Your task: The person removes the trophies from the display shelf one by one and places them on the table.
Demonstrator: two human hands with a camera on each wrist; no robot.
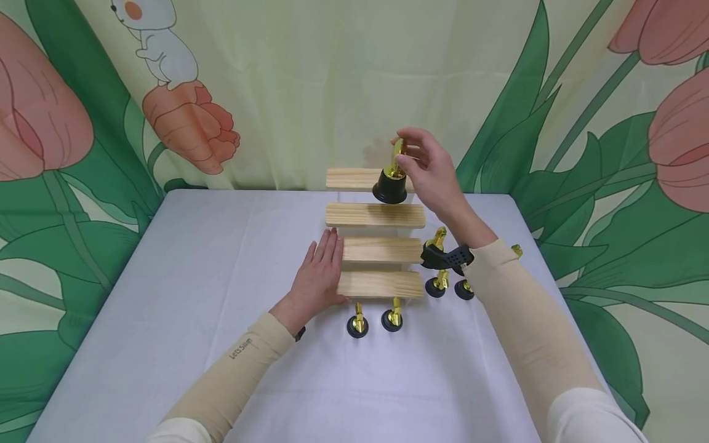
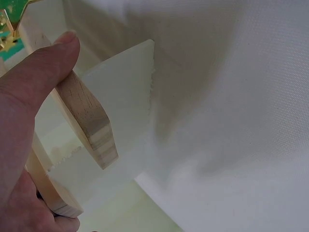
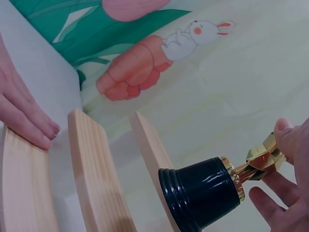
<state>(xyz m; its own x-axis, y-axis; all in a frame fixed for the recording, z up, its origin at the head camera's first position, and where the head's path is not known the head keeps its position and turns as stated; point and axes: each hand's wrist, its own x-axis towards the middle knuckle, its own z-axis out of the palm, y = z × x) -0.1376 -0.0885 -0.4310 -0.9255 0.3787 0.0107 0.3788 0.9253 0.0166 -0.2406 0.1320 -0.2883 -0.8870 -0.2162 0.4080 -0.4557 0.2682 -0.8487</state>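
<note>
My right hand [image 1: 429, 169] pinches the gold upper part of a small trophy [image 1: 390, 189] with a black base. It is held upright at the top of a stepped wooden rack [image 1: 382, 249], overlapping the rearmost plank in the head view. In the right wrist view, the trophy's black base [image 3: 200, 195] is close beside that far plank [image 3: 152, 145]. Flat along the rack's left end lies my left hand [image 1: 321, 271], fingers straight. Its thumb [image 2: 63, 55] rests on a plank end [image 2: 89, 116] in the left wrist view.
Two trophies stand in front of the rack, one of them a gold-and-black trophy [image 1: 357, 326]. Several more, including another trophy [image 1: 437, 284], stand to its right, partly hidden by my right arm. A white cloth covers the table [image 1: 183, 277]; a printed curtain [image 1: 332, 92] hangs behind.
</note>
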